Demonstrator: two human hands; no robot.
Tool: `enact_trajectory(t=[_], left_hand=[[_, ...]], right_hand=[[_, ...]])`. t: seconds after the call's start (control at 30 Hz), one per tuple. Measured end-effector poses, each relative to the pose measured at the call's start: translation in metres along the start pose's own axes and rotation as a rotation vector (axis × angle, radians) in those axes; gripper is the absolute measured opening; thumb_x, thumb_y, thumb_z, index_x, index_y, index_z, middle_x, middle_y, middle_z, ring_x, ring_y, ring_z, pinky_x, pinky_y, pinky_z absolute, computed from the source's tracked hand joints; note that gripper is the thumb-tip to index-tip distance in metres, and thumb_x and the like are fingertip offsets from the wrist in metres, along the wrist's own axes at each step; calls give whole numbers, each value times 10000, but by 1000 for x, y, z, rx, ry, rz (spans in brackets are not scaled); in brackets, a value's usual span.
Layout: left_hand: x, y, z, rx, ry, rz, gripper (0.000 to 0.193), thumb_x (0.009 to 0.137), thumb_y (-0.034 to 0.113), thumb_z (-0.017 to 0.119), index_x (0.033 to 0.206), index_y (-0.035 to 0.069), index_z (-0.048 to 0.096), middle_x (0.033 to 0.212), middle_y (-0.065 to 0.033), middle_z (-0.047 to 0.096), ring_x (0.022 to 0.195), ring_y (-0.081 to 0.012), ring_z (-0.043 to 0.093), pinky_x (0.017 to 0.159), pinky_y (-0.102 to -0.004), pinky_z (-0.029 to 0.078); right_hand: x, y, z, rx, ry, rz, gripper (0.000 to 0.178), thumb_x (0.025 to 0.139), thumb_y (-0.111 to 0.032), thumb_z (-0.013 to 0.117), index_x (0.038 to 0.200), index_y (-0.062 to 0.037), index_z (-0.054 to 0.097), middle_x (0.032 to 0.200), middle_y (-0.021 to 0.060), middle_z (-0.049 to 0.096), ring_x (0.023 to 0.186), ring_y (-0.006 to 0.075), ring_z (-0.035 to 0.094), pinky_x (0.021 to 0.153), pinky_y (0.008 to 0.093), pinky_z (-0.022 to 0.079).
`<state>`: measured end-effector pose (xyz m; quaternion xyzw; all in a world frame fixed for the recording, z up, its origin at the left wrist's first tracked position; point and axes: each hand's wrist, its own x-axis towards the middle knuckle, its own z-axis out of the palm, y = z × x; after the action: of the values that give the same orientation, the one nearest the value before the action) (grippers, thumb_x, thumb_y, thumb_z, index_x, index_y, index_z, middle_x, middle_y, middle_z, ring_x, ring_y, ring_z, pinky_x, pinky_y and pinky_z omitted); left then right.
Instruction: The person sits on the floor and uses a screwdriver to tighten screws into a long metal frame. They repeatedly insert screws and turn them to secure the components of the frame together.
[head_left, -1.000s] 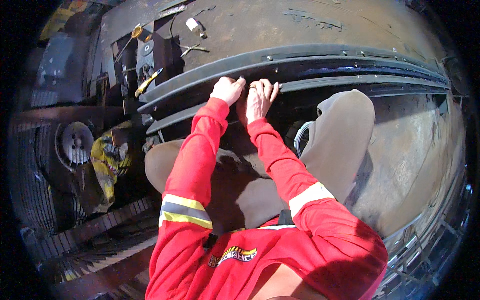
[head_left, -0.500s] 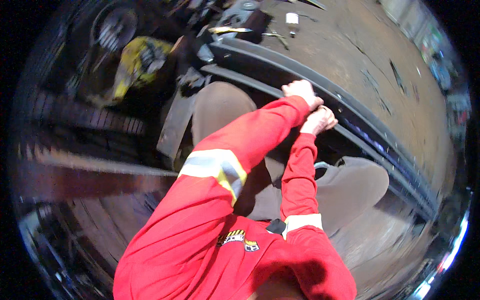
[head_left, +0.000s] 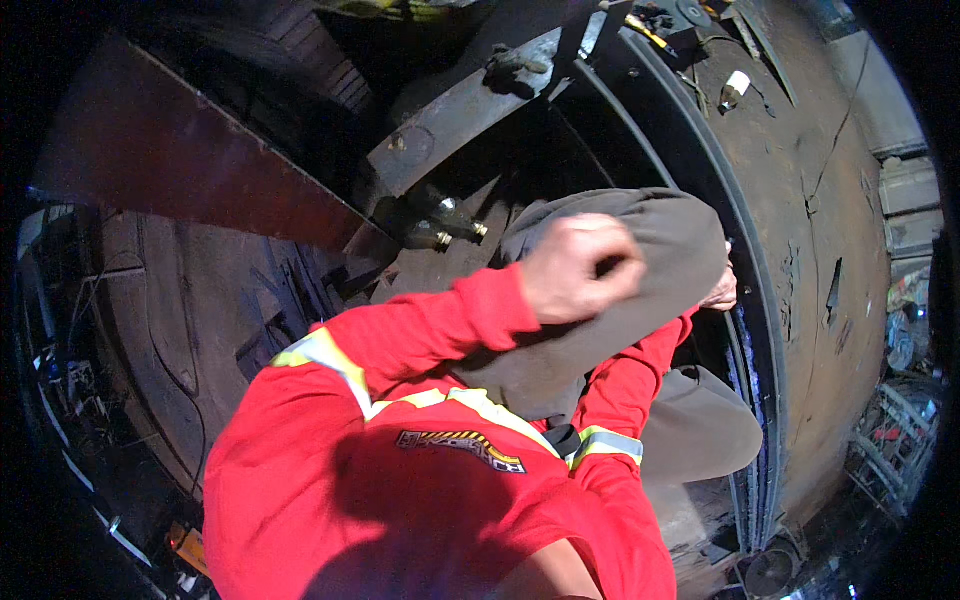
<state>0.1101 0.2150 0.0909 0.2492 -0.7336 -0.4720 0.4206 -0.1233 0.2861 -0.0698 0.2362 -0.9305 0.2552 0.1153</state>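
Note:
My left hand is raised above my grey-trousered knee. Its fingers curl into a loose fist, slightly blurred, with a dark hollow and no object visible in it. Beyond the same knee, my right hand rests at the inner edge of a long dark steel beam. Its fingers look bent closed, but the knee hides part of the hand, and what it grips cannot be made out. The beam runs past my knees on the right, bowed by the lens.
A rusty brown steel plate juts in from the left. Ahead lies a grey metal bar with a dark lump on it. Dark bottles lie near its end. Beyond the beam are a white-capped bottle and a yellow-handled tool.
My left hand has come off the beam and back toward me, over the knee. My right hand stays at the beam. The view has turned left.

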Motion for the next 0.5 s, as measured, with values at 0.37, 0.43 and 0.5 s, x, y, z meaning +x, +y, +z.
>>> enact_trajectory(t=[0.37,0.43,0.5], left_hand=[[-117,-12,-94,312,-58,-693,179,837,165,644,854,-13,653,794,-153,651,743,-253,644,677,-338,491],[-132,3,-120,129,-171,-750,186,854,172,637,875,-12,650,794,-133,658,719,-204,627,668,-337,488],[-117,39,-177,52,-547,-1129,209,881,189,622,856,-18,641,722,-67,622,698,-83,555,655,-291,481]], right_hand=[[11,-8,-7,-72,-40,-111,308,853,-338,571,746,-79,698,881,97,647,1049,258,506,1001,489,283],[11,-4,-12,-81,-51,-142,312,853,-342,571,745,-79,699,879,98,649,1049,258,506,1001,490,282],[16,5,-21,-100,-42,-160,315,853,-346,572,745,-79,701,876,98,650,1048,258,506,1001,491,281]])
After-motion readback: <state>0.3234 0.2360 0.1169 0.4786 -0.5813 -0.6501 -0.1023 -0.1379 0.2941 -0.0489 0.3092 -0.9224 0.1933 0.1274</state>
